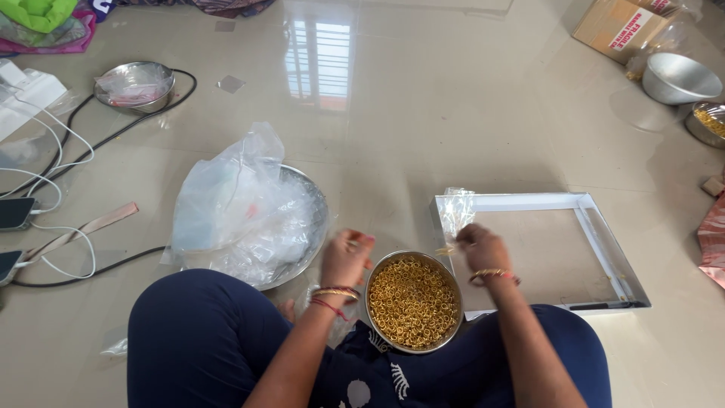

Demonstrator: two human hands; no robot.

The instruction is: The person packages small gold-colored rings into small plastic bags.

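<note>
I sit cross-legged on a tiled floor with a steel bowl point(376, 273) full of small gold rings point(412, 302) between my knees. My left hand point(347, 257) hovers just left of the bowl, blurred, fingers curled; whether it holds anything I cannot tell. My right hand point(481, 247) is above the bowl's right rim, pinching a small clear plastic pouch point(456, 214) that stands up from the fingers. Both wrists wear gold and red bangles.
A large steel plate point(314, 204) heaped with clear plastic bags point(234, 208) lies to my left. A shallow white-framed tray point(596, 227) lies to the right. Cables, phones and a lidded bowl point(134, 85) sit far left; a cardboard box point(619, 26) and metal bowls point(680, 78) far right.
</note>
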